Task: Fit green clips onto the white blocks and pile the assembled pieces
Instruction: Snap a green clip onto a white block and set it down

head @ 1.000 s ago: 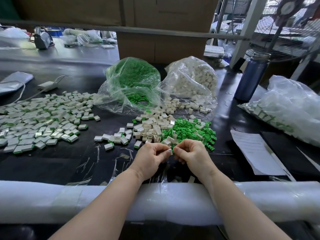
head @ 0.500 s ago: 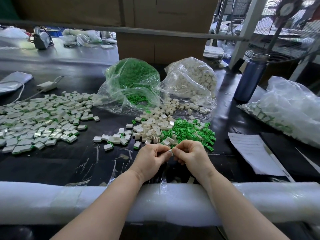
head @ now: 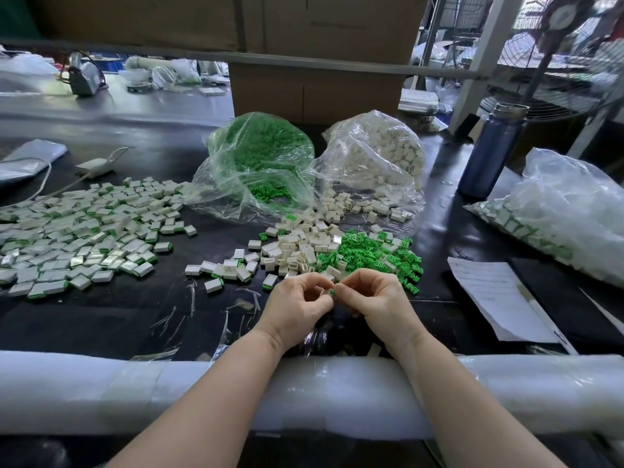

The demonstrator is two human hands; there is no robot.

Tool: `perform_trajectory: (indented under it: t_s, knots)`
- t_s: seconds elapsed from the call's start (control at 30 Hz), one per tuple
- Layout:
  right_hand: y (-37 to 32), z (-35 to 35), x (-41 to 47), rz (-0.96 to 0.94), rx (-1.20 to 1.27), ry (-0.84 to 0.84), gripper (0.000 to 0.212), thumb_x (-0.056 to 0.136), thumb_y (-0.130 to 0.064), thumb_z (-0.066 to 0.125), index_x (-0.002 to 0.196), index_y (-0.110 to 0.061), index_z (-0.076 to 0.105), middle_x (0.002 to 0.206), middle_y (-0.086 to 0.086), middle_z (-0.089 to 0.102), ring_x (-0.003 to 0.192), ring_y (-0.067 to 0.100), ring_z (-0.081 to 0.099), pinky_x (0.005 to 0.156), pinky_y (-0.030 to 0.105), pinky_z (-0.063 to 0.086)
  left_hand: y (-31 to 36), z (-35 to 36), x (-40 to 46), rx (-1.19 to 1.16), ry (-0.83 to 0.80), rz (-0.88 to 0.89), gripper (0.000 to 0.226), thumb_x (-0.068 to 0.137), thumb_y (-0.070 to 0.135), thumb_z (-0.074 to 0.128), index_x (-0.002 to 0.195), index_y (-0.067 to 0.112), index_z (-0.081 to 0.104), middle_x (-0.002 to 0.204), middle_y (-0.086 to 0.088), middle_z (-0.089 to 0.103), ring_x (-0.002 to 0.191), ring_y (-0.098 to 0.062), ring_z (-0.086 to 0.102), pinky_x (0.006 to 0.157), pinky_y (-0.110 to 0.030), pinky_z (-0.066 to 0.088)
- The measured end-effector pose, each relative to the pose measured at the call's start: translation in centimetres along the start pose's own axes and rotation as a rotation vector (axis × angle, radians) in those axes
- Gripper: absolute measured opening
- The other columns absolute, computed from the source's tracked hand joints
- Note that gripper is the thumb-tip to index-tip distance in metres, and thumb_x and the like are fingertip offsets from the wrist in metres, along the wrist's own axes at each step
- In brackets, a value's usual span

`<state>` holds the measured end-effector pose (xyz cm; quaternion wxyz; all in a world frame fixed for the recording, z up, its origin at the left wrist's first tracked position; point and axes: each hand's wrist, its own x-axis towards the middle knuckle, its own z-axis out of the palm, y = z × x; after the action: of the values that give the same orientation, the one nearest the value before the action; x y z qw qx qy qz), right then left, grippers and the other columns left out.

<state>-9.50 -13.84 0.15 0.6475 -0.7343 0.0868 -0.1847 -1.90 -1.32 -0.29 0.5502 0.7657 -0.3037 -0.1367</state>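
Note:
My left hand (head: 299, 304) and my right hand (head: 374, 298) meet fingertip to fingertip just above the dark table, near its front edge. Between them sits a small piece with a green clip (head: 332, 292) showing; the white block is mostly hidden by my left fingers. Just behind my hands lie a heap of loose white blocks (head: 297, 246) and a heap of green clips (head: 371, 253). A wide spread of assembled pieces (head: 84, 231) covers the table's left side.
An open bag of green clips (head: 263, 157) and a bag of white blocks (head: 378, 153) stand behind the heaps. A blue bottle (head: 489, 153), a filled clear bag (head: 560, 211) and a paper sheet (head: 496, 298) lie right. A padded white rail (head: 101, 390) runs along the front.
Both hands have stayed in place, working the small piece between their fingertips; a bit of green now shows between them.

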Motion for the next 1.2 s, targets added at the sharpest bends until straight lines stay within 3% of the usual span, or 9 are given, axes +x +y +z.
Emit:
perform_trajectory:
  t_s: [0.17, 0.27, 0.33, 0.47, 0.57, 0.67, 0.9, 1.2]
  knots:
    - [0.19, -0.12, 0.26, -0.015, -0.05, 0.103, 0.011, 0.086, -0.009, 0.063, 0.076, -0.011, 0.066, 0.066, -0.003, 0.064, 0.06, 0.003, 0.056, 0.059, 0.021, 0.047, 0.26, -0.06, 0.1, -0.092, -0.002, 0.01, 0.014, 0.083, 0.002, 0.062, 0.083, 0.015, 0.066, 0.087, -0.011, 0.06, 0.074, -0.018, 0.055, 0.073, -0.03, 0.05]
    - [0.26, 0.2, 0.24, -0.002, -0.072, 0.058, 0.01, 0.088, -0.013, 0.061, 0.079, -0.012, 0.065, 0.066, -0.007, 0.063, 0.062, 0.004, 0.058, 0.06, 0.02, 0.049, 0.45, -0.12, -0.01, -0.105, -0.014, 0.042, 0.012, 0.083, 0.003, 0.063, 0.084, 0.014, 0.067, 0.101, -0.004, 0.052, 0.075, -0.013, 0.054, 0.071, -0.013, 0.049]
    - [0.19, 0.4, 0.22, 0.029, -0.089, -0.017, 0.016, 0.09, -0.018, 0.058, 0.077, -0.013, 0.065, 0.064, -0.005, 0.062, 0.062, 0.007, 0.059, 0.059, 0.02, 0.049, 0.59, -0.17, -0.14, -0.124, -0.037, 0.055, 0.014, 0.083, 0.003, 0.064, 0.083, 0.017, 0.066, 0.103, 0.0, 0.047, 0.071, -0.01, 0.051, 0.068, -0.008, 0.046]
    - [-0.09, 0.27, 0.28, 0.058, -0.116, -0.12, 0.022, 0.092, -0.019, 0.054, 0.074, -0.013, 0.065, 0.06, -0.004, 0.059, 0.058, 0.004, 0.055, 0.059, 0.018, 0.046, 0.64, -0.12, -0.28, -0.094, -0.061, 0.058, 0.014, 0.083, 0.006, 0.065, 0.082, 0.019, 0.066, 0.107, 0.0, 0.044, 0.061, 0.001, 0.045, 0.066, -0.006, 0.043]
    - [-0.02, 0.11, 0.32, 0.082, -0.074, -0.141, 0.016, 0.091, -0.016, 0.056, 0.078, -0.01, 0.064, 0.065, 0.004, 0.058, 0.059, 0.007, 0.052, 0.059, 0.018, 0.044, 0.76, -0.1, -0.32, -0.052, -0.078, 0.077, 0.009, 0.084, 0.004, 0.064, 0.091, 0.009, 0.066, 0.111, -0.006, 0.043, 0.066, -0.004, 0.046, 0.068, -0.006, 0.043]
    - [0.16, 0.03, 0.37, 0.107, -0.034, -0.154, 0.011, 0.09, -0.014, 0.056, 0.082, -0.009, 0.062, 0.072, 0.011, 0.057, 0.064, 0.013, 0.051, 0.06, 0.02, 0.043, 0.94, -0.12, -0.35, -0.025, -0.093, 0.09, 0.013, 0.084, 0.005, 0.063, 0.095, 0.011, 0.066, 0.114, -0.008, 0.042, 0.072, -0.005, 0.048, 0.073, -0.006, 0.043]
    - [0.19, -0.05, 0.3, 0.079, -0.001, -0.198, 0.013, 0.091, -0.009, 0.054, 0.084, -0.01, 0.066, 0.069, 0.005, 0.058, 0.057, 0.004, 0.05, 0.056, 0.014, 0.042, 0.84, -0.16, -0.4, -0.015, -0.127, 0.092, 0.016, 0.084, 0.004, 0.062, 0.094, 0.016, 0.065, 0.114, -0.005, 0.042, 0.081, -0.008, 0.049, 0.078, -0.006, 0.044]
    - [-0.06, -0.04, 0.22, 0.086, -0.015, -0.163, 0.018, 0.09, -0.009, 0.056, 0.078, -0.009, 0.069, 0.062, 0.004, 0.058, 0.051, 0.004, 0.045, 0.051, 0.014, 0.038, 0.23, -0.03, -0.1, 0.023, -0.157, 0.118, 0.016, 0.083, 0.003, 0.063, 0.086, 0.019, 0.063, 0.109, -0.003, 0.041, 0.085, 0.001, 0.047, 0.079, -0.006, 0.04]
